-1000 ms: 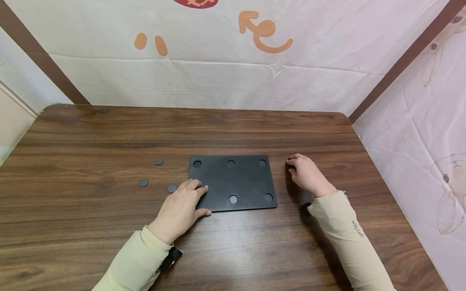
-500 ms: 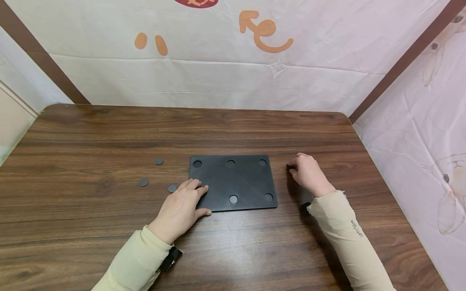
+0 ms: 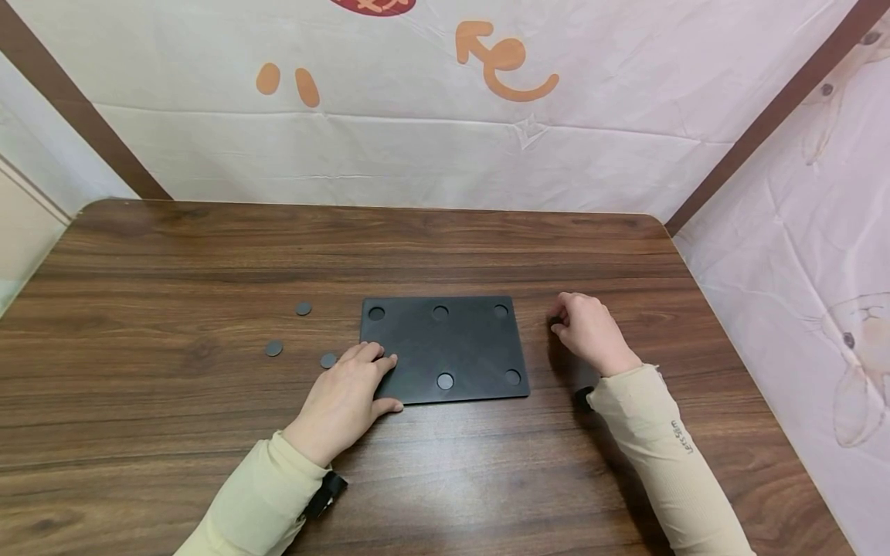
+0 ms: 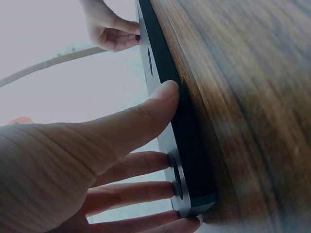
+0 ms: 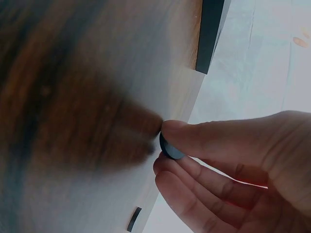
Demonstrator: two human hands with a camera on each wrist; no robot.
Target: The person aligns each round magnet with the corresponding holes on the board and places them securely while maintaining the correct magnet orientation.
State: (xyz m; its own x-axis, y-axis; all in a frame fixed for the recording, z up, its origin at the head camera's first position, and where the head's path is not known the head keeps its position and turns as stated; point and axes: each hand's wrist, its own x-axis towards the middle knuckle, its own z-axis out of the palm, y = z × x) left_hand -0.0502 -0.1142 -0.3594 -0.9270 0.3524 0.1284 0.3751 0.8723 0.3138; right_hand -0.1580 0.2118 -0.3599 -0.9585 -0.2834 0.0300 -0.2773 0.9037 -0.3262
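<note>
A black rectangular board point(image 3: 452, 344) with round recesses lies on the table. One recess in its front row shows a lighter grey disc point(image 3: 445, 381). My left hand point(image 3: 344, 401) rests on the board's front left corner, fingers extended over the top and thumb point(image 4: 163, 99) against the front edge. That corner is hidden under it in the head view. To the right of the board, my right hand point(image 3: 591, 332) pinches a small dark disc point(image 5: 171, 147) between thumb and fingers, low over the table.
Left of the board lie three grey discs: one at the back point(image 3: 303, 309), another farther left point(image 3: 274, 348), and a third disc point(image 3: 328, 361) beside my left fingers. In the right wrist view another dark disc point(image 5: 134, 219) lies on the wooden table point(image 3: 445, 479). A white printed sheet point(image 3: 389, 154) hangs behind.
My right hand has shifted slightly to the right, and its fingers have drawn in around the dark disc. My left hand and the board have stayed put.
</note>
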